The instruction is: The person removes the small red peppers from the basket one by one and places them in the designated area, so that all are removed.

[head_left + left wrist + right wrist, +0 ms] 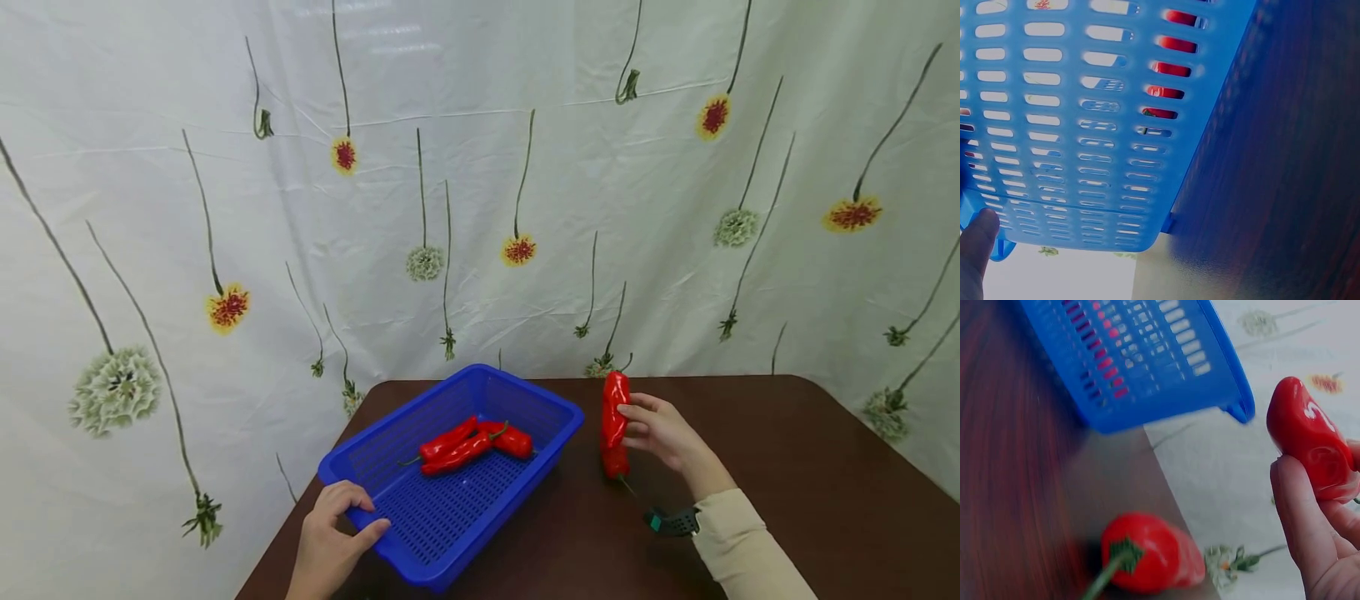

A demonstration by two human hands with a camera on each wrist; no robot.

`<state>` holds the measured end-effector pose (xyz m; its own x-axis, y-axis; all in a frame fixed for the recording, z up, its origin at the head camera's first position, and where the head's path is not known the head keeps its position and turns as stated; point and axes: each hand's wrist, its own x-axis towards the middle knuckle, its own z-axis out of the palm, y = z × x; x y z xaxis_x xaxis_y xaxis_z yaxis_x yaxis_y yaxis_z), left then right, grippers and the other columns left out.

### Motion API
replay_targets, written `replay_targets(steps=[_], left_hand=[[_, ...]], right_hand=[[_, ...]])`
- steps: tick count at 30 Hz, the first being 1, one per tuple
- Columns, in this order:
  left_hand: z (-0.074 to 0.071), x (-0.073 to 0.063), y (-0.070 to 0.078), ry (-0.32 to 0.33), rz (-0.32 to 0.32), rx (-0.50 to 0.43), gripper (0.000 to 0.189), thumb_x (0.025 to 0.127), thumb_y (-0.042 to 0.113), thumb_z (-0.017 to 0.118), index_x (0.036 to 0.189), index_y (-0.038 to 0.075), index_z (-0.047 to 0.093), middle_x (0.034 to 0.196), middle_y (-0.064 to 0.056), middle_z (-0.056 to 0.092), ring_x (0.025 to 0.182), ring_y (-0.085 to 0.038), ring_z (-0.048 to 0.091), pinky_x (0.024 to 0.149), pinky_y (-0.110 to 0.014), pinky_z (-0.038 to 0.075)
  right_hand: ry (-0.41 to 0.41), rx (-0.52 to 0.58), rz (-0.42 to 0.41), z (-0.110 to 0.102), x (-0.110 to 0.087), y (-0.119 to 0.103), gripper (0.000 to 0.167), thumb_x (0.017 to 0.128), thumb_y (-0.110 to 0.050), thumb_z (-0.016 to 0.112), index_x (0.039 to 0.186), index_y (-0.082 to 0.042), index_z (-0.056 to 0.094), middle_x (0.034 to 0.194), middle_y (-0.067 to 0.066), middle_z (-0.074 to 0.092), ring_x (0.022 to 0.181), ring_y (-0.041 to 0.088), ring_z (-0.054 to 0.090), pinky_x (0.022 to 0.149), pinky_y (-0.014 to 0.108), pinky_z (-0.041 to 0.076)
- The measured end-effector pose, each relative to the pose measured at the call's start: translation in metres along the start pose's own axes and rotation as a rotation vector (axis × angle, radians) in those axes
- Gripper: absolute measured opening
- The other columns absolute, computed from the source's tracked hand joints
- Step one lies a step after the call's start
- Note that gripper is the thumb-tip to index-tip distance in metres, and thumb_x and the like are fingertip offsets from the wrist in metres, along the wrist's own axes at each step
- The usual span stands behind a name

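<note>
My left hand (330, 533) grips the near left corner of a blue plastic basket (420, 560), thumb over the rim and fingers at its outer side. In the left wrist view one fingertip (984, 226) shows against the slotted wall. Several red peppers (459, 454) lie inside the basket toward its far end. To the right of the basket, my right hand (663, 429) pinches another red pepper (1310, 434) between thumb and fingers, raised with its stem upward. Under it a further red pepper (1147, 550) lies on the table, its green stem pointing toward me.
The dark brown table (810, 483) carries the basket and the loose pepper. Close behind its far edge hangs a pale curtain (480, 308) printed with flowers. A dark wristband (675, 522) is on my right wrist.
</note>
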<state>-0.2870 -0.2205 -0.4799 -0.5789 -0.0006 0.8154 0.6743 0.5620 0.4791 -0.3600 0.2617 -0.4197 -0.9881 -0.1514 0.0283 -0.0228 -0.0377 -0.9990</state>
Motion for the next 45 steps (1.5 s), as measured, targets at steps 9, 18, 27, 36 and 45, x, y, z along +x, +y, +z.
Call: replay_targets(steps=[9,18,27,36,45], left_hand=[[0.001,-0.001,-0.001,0.006,0.007,-0.008,0.043,0.055,-0.006,0.090,0.078,0.018,0.062,0.082,0.000,0.063,0.092,-0.003,0.051,0.086,-0.011,0.034],[0.000,0.000,-0.002,0.008,0.024,-0.018,0.043,0.057,-0.005,0.090,0.079,0.019,0.062,0.083,0.002,0.062,0.092,-0.002,0.051,0.086,-0.011,0.035],[0.002,-0.001,-0.004,0.012,0.006,0.004,0.043,0.054,-0.006,0.091,0.077,0.016,0.062,0.082,-0.001,0.062,0.092,-0.003,0.051,0.086,-0.011,0.034],[0.001,0.000,-0.001,0.006,-0.017,0.008,0.042,0.056,-0.003,0.091,0.078,0.019,0.062,0.084,0.001,0.062,0.093,-0.002,0.051,0.087,-0.010,0.035],[0.002,-0.001,-0.004,0.016,-0.002,0.017,0.041,0.055,-0.003,0.091,0.077,0.016,0.062,0.082,-0.001,0.062,0.092,-0.003,0.051,0.086,-0.010,0.034]], right_hand=[[0.036,-0.062,0.017,-0.028,-0.001,0.011,0.064,0.103,-0.023,0.054,0.149,0.010,0.024,0.105,-0.005,0.065,0.088,0.011,0.070,0.083,0.036,0.060],[0.057,-0.080,0.041,-0.040,-0.001,0.015,0.063,0.103,-0.022,0.054,0.148,0.011,0.025,0.100,-0.006,0.066,0.086,0.010,0.069,0.082,0.035,0.060],[0.107,-0.160,0.072,-0.041,0.000,0.026,0.059,0.102,-0.019,0.053,0.145,0.014,0.029,0.105,0.005,0.066,0.084,0.012,0.069,0.080,0.038,0.060],[0.141,-0.173,0.101,-0.045,0.000,0.036,0.059,0.102,-0.019,0.052,0.145,0.014,0.030,0.104,0.008,0.066,0.081,0.012,0.068,0.078,0.040,0.061],[0.157,-0.180,0.135,-0.044,0.001,0.046,0.054,0.101,-0.015,0.052,0.141,0.017,0.033,0.098,0.010,0.064,0.079,0.014,0.068,0.076,0.039,0.061]])
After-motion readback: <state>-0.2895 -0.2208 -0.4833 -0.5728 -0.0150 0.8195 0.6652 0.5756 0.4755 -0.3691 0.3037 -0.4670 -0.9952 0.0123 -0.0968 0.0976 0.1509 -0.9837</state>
